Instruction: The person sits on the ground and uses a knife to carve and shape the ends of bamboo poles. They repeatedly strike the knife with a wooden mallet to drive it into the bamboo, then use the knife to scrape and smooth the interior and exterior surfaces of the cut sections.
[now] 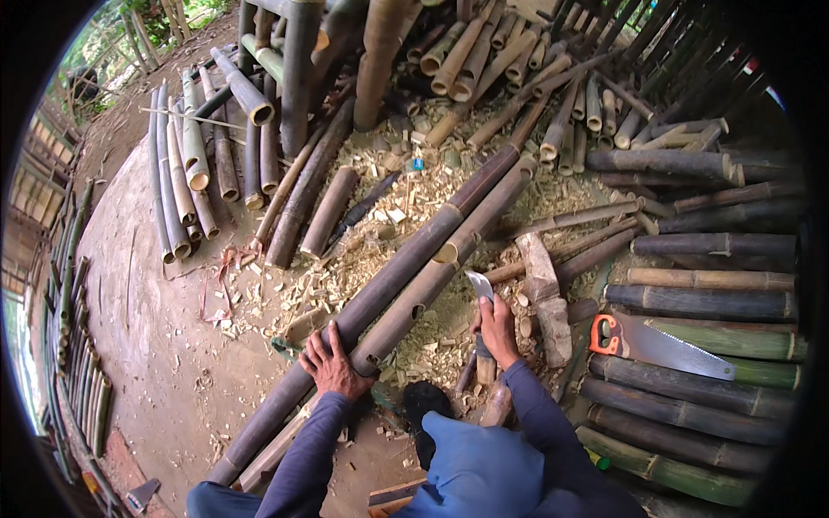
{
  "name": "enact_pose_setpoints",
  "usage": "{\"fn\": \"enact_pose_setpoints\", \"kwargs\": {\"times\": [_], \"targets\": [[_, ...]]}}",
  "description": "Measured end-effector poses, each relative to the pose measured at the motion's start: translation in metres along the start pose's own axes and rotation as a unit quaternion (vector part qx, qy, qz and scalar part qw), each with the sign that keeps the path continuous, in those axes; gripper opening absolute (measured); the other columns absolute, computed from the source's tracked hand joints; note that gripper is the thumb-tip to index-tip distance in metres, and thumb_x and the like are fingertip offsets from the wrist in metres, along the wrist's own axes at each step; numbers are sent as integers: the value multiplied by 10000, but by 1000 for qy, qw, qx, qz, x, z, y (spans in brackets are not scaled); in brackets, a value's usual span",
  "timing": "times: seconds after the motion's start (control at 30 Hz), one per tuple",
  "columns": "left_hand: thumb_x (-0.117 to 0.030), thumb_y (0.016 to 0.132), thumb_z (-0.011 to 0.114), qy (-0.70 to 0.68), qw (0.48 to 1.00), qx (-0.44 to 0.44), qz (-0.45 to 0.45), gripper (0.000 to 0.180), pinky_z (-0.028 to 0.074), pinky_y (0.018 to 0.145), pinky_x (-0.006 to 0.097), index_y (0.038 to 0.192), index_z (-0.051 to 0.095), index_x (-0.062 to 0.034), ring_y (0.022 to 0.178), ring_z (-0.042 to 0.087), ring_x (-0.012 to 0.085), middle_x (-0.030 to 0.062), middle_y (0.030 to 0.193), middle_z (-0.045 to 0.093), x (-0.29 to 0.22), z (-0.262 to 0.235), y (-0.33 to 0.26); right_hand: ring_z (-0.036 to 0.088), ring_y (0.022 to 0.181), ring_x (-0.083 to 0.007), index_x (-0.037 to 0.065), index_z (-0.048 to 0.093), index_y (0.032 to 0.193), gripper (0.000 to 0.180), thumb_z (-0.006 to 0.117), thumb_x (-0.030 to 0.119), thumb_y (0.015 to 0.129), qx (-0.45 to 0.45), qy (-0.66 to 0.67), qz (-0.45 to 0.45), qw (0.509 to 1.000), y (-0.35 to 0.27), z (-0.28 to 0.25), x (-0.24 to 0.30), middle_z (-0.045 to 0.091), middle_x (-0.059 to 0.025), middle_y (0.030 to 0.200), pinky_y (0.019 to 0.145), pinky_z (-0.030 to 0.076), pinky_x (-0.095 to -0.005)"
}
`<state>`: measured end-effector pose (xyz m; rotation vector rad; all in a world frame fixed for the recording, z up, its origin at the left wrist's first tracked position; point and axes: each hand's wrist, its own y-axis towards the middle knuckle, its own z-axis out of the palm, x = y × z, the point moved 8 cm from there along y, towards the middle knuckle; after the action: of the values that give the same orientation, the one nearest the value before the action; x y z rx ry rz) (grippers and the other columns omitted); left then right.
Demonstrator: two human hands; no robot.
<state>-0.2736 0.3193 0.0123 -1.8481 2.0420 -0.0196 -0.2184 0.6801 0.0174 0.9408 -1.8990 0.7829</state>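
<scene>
Two long bamboo poles lie side by side diagonally in front of me. My left hand point(337, 367) rests on the darker pole point(393, 272), its fingers spread across the top and its thumb reaching toward the paler pole point(399, 328). Several cut holes show along that paler pole, one of them close to my thumb. Just right of the poles, my right hand point(496, 332) is closed around a knife point(480, 284) with a short curved blade pointing up and away. The blade is apart from both poles. Most of the knife's handle is hidden by my fingers.
Wood chips point(319, 281) cover the ground around the poles. A handsaw point(665, 347) with an orange handle lies on bamboo poles at the right. Beside my right hand stands a rough wooden block point(544, 298). Cut bamboo lengths point(466, 65) are piled at the back.
</scene>
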Motion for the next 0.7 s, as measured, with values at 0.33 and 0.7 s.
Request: {"fn": "enact_pose_setpoints", "kwargs": {"times": [0.33, 0.7], "targets": [[-455, 428, 962, 18, 1000, 0, -10, 1475, 63, 1219, 636, 1619, 138, -174, 1492, 186, 465, 262, 1575, 219, -4, 7, 4, 665, 912, -497, -53, 611, 1177, 396, 494, 309, 1069, 3, -167, -72, 983, 37, 13, 7, 675, -318, 955, 733, 517, -528], [-363, 373, 958, 14, 1000, -4, 4, 1489, 83, 1197, 640, 1613, 159, -160, 1474, 197, 469, 246, 1525, 255, -1, 9, 10, 670, 816, -463, -24, 562, 1081, 273, 513, 244, 1064, 58, -241, -182, 951, 58, 38, 34, 673, -269, 888, 650, 517, -528]]}}
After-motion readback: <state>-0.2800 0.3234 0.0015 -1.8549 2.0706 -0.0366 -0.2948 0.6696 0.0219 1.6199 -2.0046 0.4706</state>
